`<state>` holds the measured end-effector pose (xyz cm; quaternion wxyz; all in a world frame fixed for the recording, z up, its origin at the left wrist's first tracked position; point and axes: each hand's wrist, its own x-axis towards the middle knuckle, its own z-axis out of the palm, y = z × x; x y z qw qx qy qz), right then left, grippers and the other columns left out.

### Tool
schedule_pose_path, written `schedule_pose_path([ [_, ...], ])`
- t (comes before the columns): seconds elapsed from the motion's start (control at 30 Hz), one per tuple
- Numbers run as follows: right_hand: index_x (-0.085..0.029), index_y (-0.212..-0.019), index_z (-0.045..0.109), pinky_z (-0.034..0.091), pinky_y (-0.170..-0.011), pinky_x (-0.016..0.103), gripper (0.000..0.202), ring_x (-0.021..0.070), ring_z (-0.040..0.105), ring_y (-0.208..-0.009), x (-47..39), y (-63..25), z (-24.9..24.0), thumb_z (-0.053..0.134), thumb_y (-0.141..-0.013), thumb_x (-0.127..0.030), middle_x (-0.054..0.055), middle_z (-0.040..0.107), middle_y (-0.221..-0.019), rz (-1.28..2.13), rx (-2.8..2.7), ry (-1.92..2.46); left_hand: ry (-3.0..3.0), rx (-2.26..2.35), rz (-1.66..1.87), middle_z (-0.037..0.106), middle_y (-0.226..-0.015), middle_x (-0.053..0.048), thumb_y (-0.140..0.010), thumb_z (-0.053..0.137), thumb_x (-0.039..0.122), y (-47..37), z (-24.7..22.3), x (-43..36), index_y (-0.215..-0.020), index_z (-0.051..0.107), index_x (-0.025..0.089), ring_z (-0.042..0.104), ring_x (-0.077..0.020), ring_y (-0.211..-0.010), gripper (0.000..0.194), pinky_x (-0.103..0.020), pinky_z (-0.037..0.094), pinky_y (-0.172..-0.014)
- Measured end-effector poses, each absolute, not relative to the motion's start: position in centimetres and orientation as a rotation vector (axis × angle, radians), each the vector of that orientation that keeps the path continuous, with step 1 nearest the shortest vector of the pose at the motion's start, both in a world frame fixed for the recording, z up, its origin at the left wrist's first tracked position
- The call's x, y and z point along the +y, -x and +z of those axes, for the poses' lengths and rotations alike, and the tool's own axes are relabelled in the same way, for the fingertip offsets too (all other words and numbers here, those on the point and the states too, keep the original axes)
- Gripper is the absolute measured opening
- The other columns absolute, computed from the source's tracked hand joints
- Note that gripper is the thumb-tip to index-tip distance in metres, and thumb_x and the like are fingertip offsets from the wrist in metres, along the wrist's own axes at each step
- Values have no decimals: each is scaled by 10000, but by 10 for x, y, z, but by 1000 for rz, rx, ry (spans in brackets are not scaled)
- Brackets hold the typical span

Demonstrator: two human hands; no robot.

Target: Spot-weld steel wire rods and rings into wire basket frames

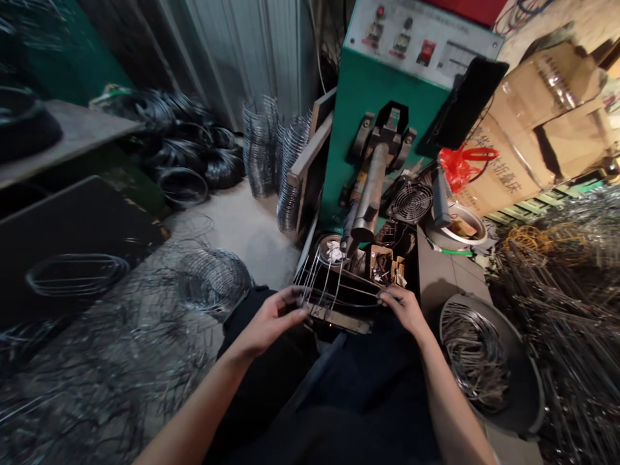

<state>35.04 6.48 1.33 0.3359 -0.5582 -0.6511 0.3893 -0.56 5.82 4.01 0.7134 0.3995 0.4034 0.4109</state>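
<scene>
My left hand (278, 320) is closed at the left end of a bent wire frame (338, 284), thumb and fingers pinching its wires. Several curved wires of the frame rise toward the machine. With thumb and fingertips pressed together, my right hand (403, 308) grips a thin straight wire (359, 290) that runs leftward to the frame. Just below, a flat metal bar (341, 318) lies across the front above my lap. Beyond the hands, the thick metal arm (371, 194) of a green machine (334, 148) points down toward the frame.
Coiled wire rings (213, 278) stand on the floor at left, near loose wire scraps. Stacked wire rings (259, 148) lean by the metal wall. At right are a tub of wire pieces (472, 349), a white bucket (477, 229), a small fan (411, 200) and cardboard boxes (533, 129).
</scene>
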Motion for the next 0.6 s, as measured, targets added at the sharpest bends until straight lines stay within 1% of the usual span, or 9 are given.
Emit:
schedule_pose_path([
  [0.1,-176,-809,663,477,-520,259,425,158,584,-545,58,-351,23,590,-931,-577,21,616,-631,1222,-1672,1523,-761,787,851,714,-1035,-159,-644,891,301,15,55,40,-1163,720,160,717,-283,-806,565,-409,591,-761],
  [0.17,-188,-974,645,410,-407,220,393,137,544,-450,52,-351,26,624,-908,-574,-31,571,-586,1460,-1598,1581,-738,736,830,688,-1161,-190,-599,912,276,23,65,31,-1212,714,168,703,-373,-1001,653,-461,576,-852],
  [0.2,-195,-1035,630,375,-378,201,403,124,520,-427,51,-351,24,663,-881,-565,-50,557,-585,1548,-1564,1593,-743,723,834,662,-1238,-194,-582,920,251,25,66,29,-1235,707,177,658,-400,-1124,690,-469,555,-915],
  [0.27,-200,-1074,626,351,-380,176,428,100,493,-437,49,-350,12,733,-826,-533,-63,558,-610,1691,-1511,1580,-737,712,827,588,-1378,-180,-595,922,235,24,58,26,-1305,664,225,590,-397,-1243,755,-461,531,-969],
  [0.33,-198,-1074,651,391,-427,180,422,101,514,-490,46,-350,-7,761,-802,-500,-54,582,-650,1811,-1469,1551,-662,734,775,504,-1476,-162,-694,882,312,18,36,21,-1408,558,307,647,-352,-1167,784,-448,560,-905],
  [0.4,-207,-1108,679,485,-544,220,425,136,594,-614,40,-351,-26,787,-781,-455,-22,643,-748,1833,-1492,1531,-536,812,725,503,-1471,-170,-798,804,417,11,8,7,-1451,470,339,710,-294,-1012,737,-409,582,-797],
  [0.47,-222,-1124,705,537,-746,286,427,194,655,-834,33,-354,-38,815,-756,-409,17,694,-903,1780,-1592,1496,-437,896,712,575,-1381,-180,-843,758,460,5,-17,-15,-1426,464,289,723,-256,-926,675,-376,576,-764],
  [0.53,-220,-1067,742,497,-919,341,375,241,636,-1018,28,-358,-40,819,-751,-407,45,705,-1020,1711,-1686,1445,-387,927,695,649,-1262,-169,-842,765,457,2,-32,-39,-1409,452,250,723,-235,-885,680,-358,569,-769],
  [0.6,-203,-983,765,475,-945,362,332,257,628,-1034,27,-360,-35,791,-773,-458,60,708,-1030,1701,-1687,1413,-380,939,686,707,-1100,-134,-801,805,465,-2,-37,-55,-1441,401,235,713,-197,-766,790,-307,558,-693],
])
